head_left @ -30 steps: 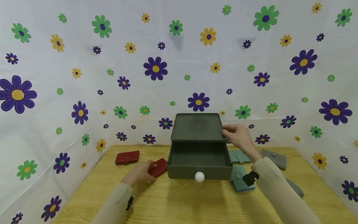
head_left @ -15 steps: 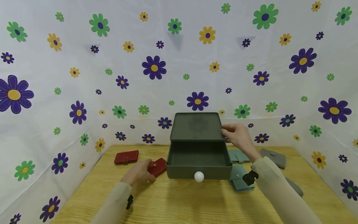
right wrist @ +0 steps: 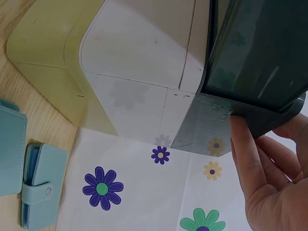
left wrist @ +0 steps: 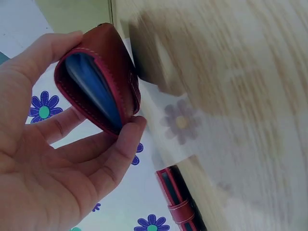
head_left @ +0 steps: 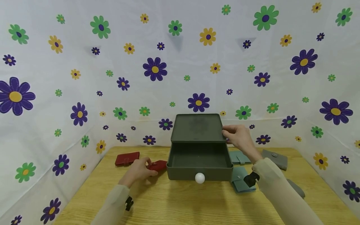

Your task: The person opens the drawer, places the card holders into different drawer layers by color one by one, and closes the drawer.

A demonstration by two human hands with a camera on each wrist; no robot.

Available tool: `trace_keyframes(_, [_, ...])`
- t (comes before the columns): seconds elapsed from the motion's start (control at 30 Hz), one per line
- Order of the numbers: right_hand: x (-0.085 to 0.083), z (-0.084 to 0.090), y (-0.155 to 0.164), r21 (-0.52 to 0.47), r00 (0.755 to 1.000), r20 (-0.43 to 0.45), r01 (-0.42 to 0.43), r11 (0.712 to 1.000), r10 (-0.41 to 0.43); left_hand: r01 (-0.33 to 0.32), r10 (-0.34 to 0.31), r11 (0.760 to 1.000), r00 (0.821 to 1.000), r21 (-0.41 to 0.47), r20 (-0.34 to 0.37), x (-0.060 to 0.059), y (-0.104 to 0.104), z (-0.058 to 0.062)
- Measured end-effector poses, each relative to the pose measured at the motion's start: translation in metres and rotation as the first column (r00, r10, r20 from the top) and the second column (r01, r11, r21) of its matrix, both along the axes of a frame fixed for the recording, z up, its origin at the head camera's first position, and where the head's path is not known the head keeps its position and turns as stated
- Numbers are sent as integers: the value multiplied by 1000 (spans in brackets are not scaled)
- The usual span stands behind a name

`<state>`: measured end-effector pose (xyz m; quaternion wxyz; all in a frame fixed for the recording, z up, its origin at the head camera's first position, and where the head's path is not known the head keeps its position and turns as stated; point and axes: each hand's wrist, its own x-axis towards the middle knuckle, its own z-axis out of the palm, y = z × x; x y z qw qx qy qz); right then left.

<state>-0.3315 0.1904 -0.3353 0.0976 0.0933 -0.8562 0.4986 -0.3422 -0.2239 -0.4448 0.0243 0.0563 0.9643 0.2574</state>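
Observation:
My left hand (head_left: 137, 171) pinches a red card wallet (head_left: 158, 166) between thumb and fingers, beside the drawer box. In the left wrist view the wallet (left wrist: 108, 77) bulges at its end, showing blue sleeves inside. My right hand (head_left: 240, 137) grips the right edge of the dark green top of the drawer box (head_left: 197, 127). Seen from the right wrist, its fingers and thumb are on the dark corner (right wrist: 260, 115). A dark green drawer (head_left: 182, 173) with a white knob (head_left: 200, 178) stands pulled out, its visible inside bare.
Another red wallet (head_left: 127, 158) lies at the back left. Right of the drawer are two light teal wallets (head_left: 240, 157), one nearer. Farther right lie a grey wallet (head_left: 275, 159) and a grey item (head_left: 296, 188). White and yellow-green box sections (right wrist: 43, 43) show below the dark one.
My left fingers have tightened on the near red wallet, which has bent and tilted. My right hand stays at the box's top edge.

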Motion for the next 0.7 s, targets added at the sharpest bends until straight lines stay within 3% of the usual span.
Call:
trace_keyframes(0.37, [-1,-1,0,15,1000,-8,5,1000,-5,-11,15,999,995,41,-100,0,-5,7])
trace_keyframes(0.7, [-2,-1,-1,32,1000,-16,10,999,-10,-63,74,997,966,53,-246,9,-1,21])
